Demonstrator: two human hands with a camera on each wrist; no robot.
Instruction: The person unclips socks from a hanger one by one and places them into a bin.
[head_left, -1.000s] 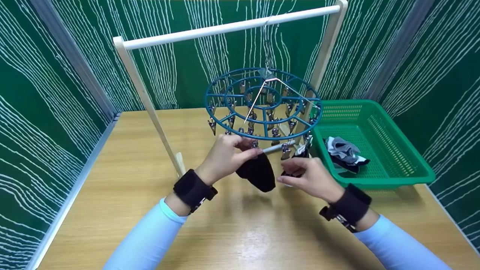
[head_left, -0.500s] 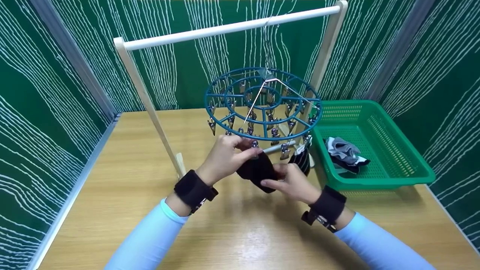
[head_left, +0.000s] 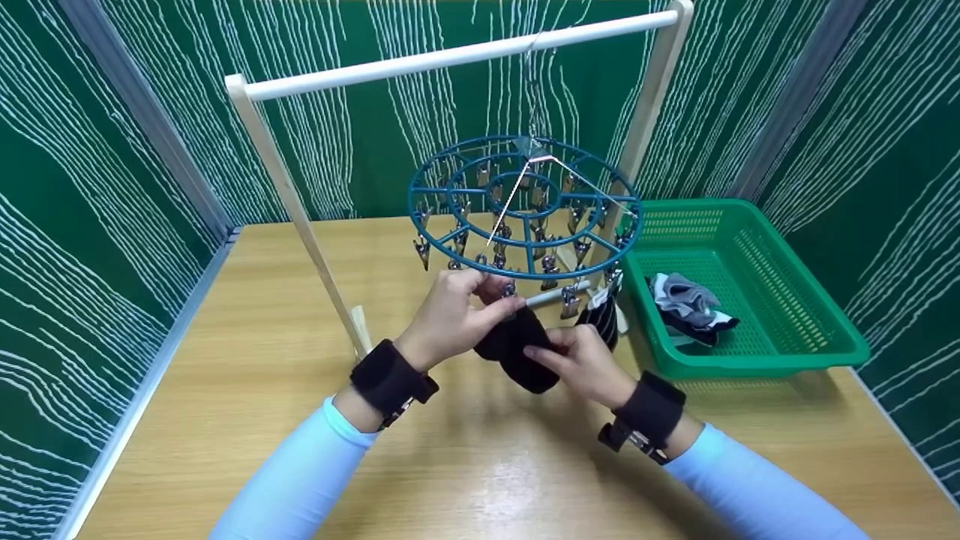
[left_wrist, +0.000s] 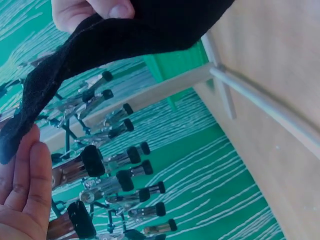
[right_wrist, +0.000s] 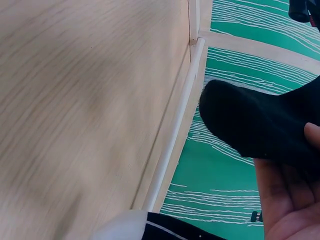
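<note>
Lying in green basket (head_left: 810,330): grey and black socks (head_left: 690,307).

R hand (head_left: 581,360) moved left | now grips black sock (head_left: 517,349)

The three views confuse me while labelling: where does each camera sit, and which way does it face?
Head: above, looking forward and down at the round clip hanger; both hands and sleeves show.
Left wrist: below the left hand, looking up at the clips; fingers show.
Right wrist: low over the table, beside the right hand; palm shows.
All three share the black sock.
</note>
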